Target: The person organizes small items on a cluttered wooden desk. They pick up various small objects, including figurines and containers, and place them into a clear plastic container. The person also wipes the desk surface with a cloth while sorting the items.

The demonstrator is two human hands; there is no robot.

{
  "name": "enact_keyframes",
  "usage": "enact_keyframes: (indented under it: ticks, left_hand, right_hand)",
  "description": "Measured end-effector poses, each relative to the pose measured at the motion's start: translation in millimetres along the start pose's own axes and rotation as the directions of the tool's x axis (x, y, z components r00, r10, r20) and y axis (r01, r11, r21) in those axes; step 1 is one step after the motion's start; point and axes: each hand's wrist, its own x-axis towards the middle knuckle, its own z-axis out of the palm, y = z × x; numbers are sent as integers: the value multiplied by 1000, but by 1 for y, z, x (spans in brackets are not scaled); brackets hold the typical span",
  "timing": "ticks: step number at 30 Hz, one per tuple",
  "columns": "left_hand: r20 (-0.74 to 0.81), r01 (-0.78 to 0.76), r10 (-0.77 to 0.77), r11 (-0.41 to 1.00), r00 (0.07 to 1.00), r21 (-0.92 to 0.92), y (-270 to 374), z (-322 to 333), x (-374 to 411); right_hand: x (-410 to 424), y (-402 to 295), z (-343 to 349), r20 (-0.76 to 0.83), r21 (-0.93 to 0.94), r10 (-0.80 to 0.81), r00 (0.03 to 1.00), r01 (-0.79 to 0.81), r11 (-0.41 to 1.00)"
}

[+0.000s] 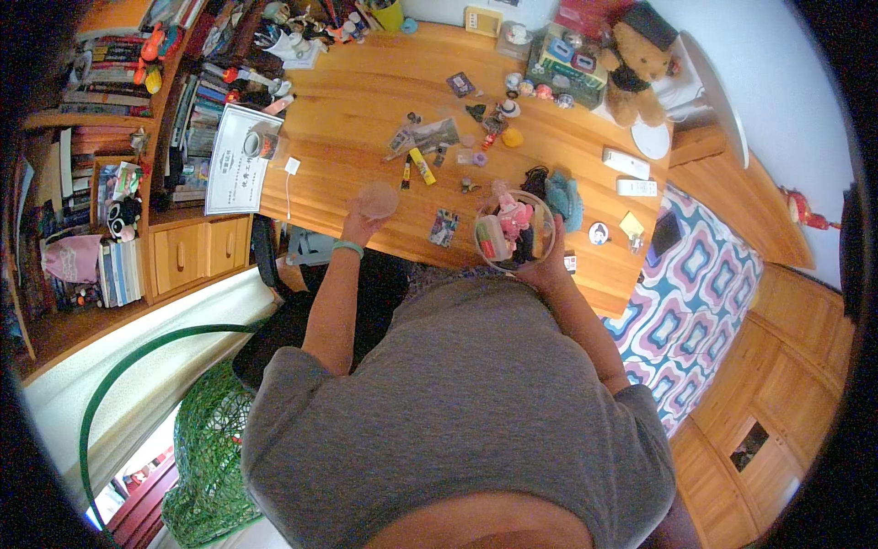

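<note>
My left hand [363, 223] holds a round translucent lid [378, 199] over the front of the wooden desk. A pale green band circles that wrist. On the other side, my right hand [551, 259] grips the side of a clear round tub [550, 241] at the desk's front edge. Inside the tub sit a pink plush toy [513, 214], a small box with a red patch [489, 237] and some dark items partly covered by the toy. Between the hands lies a picture card [444, 228]. A yellow tube [422, 167] rests beyond it.
Scattered trinkets, a yellow disc [512, 137] and a photo print [435, 135] lie mid-desk. Two white remotes [625, 164] and a blue knitted item [564, 202] are to the right. A mug [259, 145] stands at left on a certificate [236, 168]. A teddy bear [632, 65] sits at back right.
</note>
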Motion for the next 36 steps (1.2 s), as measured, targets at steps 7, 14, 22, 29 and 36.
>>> enact_keyframes:
  ticks: [7,14,22,29,36]
  left_hand:
    - [-171,-355,506,771,845,529,-20,20,4]
    - [431,284,-219,955,875,-90,-7,255,-130]
    - [666,-279,-41,887,745,366,-27,255,-135]
    - [447,304,-164,916,879,-263,-7,273,-138]
    - [587,-796,550,504,594,335,35,311,-173]
  right_hand:
    - [2,-3,6,-168,3,-15,986,16,1000]
    - [17,14,-4,-125,-207,-66,990,39,978]
    - [12,18,-20,-85,-511,-73,994,20,860]
    - [15,7,19,-134,-343,-232,963,174,923]
    - [20,1,7,-191,-36,-149,970,145,989]
